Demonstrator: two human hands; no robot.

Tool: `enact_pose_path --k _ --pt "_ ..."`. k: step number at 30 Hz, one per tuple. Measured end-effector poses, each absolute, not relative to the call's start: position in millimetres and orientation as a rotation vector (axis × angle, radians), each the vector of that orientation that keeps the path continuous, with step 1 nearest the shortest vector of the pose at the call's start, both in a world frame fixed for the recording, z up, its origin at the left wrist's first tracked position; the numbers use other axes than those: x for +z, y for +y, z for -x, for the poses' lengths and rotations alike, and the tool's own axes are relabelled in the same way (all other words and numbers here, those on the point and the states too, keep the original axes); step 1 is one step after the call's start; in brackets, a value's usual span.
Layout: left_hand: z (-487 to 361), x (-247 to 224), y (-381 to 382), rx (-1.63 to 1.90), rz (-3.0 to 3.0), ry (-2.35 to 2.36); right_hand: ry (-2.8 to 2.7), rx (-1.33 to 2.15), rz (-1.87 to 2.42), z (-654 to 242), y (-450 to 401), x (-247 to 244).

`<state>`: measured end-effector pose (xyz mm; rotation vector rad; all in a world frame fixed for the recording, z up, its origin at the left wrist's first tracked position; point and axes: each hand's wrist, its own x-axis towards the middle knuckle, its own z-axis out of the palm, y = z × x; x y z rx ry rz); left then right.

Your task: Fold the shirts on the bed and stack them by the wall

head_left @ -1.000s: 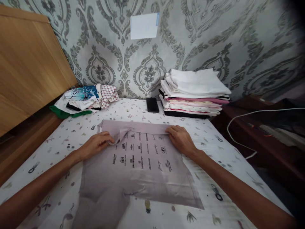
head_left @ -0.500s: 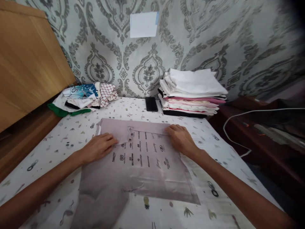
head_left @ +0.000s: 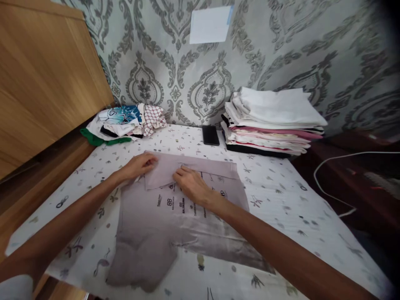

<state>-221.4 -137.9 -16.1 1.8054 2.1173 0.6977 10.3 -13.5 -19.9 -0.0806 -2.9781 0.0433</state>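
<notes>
1. Wall covering, pale grey with dark grey ornamental medallions and leafy scrolls (head_left: 250, 46); fills the background.
2. Sheet, white cloth printed with small plants and rings (head_left: 281, 200); spread beneath the clothes.
3. Furniture panel, light-brown wood, flat-faced (head_left: 46, 79); stands at far left, slanting.
4. Shirt, mauve-grey cloth with rows of black printed logos (head_left: 146, 221); lies on the middle of the sheet, its far edge turned over toward the wearer as a long flap (the flap covers part of the lettering).
5. Stack of folded clothes, white on top, with pink, cream and black layers below (head_left: 271, 125); neat, at the far right of the sheet, near the wall.
6. Pile of loose clothes, blue-printed white, green and red-and-white patterned (head_left: 121, 123); at the far left, beside the panel.
7. Right hand, bare (head_left: 192, 183); over the flap's near edge, fingers bent down onto the cloth; whether they grip it, cannot tell.
8. Left hand, bare (head_left: 137, 164); at the flap's left end, fingers curled inward; grasping or merely resting, cannot tell.
9. Paper, white, rectangular (head_left: 211, 25); on the wall.
10. Phone, black, flat (head_left: 210, 135); just left of the stack.
11. Cable, white, thin (head_left: 368, 153); looped at right, beyond the sheet.
</notes>
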Motion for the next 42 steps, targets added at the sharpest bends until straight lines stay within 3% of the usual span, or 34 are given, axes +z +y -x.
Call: enact_pose_path --k 8,13,21,28,34,42 --pt "224 -25 -142 0.497 -1.937 2.221 -2.897 0.569 0.276 -22 -15 -8" --pt "183 -17 -149 0.309 -2.088 2.358 -2.778 0.511 0.306 -18 -11 -7" --pt "139 -11 -179 0.195 -2.275 2.18 -2.844 0.434 0.327 0 3 -31" --pt "154 4 -176 0.487 -2.017 2.032 -2.888 0.34 0.424 7 -1 -16" --pt "222 5 -133 0.603 -1.317 2.635 -2.876 0.378 0.256 40 -16 -10" --pt "273 -21 -104 0.648 -0.978 2.602 -3.027 0.466 0.244 66 -34 -33"
